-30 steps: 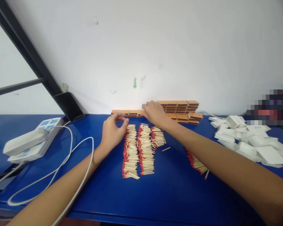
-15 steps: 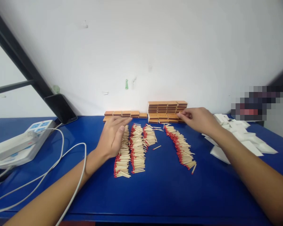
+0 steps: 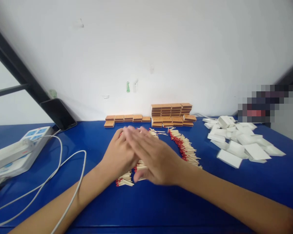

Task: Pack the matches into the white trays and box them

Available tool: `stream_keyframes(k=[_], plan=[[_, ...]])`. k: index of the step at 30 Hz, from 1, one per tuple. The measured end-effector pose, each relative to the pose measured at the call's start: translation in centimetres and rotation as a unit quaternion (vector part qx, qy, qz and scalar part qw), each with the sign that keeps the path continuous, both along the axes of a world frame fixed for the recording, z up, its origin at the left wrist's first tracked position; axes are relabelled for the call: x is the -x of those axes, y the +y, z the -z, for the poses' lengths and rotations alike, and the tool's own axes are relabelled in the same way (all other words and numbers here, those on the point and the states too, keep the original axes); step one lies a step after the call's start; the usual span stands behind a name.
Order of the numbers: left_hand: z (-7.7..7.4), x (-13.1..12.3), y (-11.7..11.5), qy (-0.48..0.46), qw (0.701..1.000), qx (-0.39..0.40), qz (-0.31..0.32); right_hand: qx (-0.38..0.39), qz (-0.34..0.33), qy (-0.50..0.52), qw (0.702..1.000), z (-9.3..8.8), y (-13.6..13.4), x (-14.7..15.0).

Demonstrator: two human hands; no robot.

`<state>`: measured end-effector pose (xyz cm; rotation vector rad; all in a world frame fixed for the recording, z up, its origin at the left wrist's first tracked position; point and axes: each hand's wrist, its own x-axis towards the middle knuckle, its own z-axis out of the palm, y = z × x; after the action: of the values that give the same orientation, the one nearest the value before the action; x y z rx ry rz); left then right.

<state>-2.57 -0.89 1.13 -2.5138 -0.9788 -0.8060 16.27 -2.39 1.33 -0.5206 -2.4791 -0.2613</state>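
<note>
Rows of red-tipped matches (image 3: 185,146) lie on the blue table. My left hand (image 3: 122,156) is over the left rows, its fingers largely covered by my right hand, so whether it holds anything is hidden. Across it reaches my right hand (image 3: 156,156), fingers stretched out and thumb apart, nothing seen in it. Both hands hide much of the left and middle rows. Behind them, orange matchboxes (image 3: 171,110) stand stacked against the wall, with a lower row of matchboxes (image 3: 124,118) to the left.
White paper-like trays (image 3: 234,139) lie heaped on the right of the blue table (image 3: 161,208). At the left are a power strip (image 3: 19,156), looping white cables (image 3: 61,169) and a dark phone (image 3: 58,113) leaning at the back.
My right hand has left the matchbox stack and moved left and nearer, over my left hand. One matchbox now sits at the stack's right end, where that hand was. The view has shifted slightly.
</note>
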Motion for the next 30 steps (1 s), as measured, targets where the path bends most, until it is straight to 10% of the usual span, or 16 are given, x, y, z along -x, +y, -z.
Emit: stream_keyframes(k=[9,12,16,20,30], plan=[[-1.1,-0.2,-0.2,0.043,0.996,-0.074,-0.003,-0.089,-0.055,-0.035,0.994,-0.8,-1.4,0.5],[-1.4,0.1,0.0,0.008,0.996,-0.090,0.005,-0.013,0.135,0.031,0.990,-2.7,2.8,-5.7],[-1.0,0.8,0.9,-0.002,0.998,-0.063,-0.002,0.179,0.497,-0.068,0.846,-4.5,7.7,-18.2],[-0.3,1.1,1.7,-0.002,1.000,-0.028,0.005,0.421,0.562,-0.164,0.693,-3.3,9.8,-25.9],[-0.3,0.9,1.5,-0.051,0.998,-0.006,0.034,0.402,0.492,-0.100,0.766,-1.5,9.8,-25.5]])
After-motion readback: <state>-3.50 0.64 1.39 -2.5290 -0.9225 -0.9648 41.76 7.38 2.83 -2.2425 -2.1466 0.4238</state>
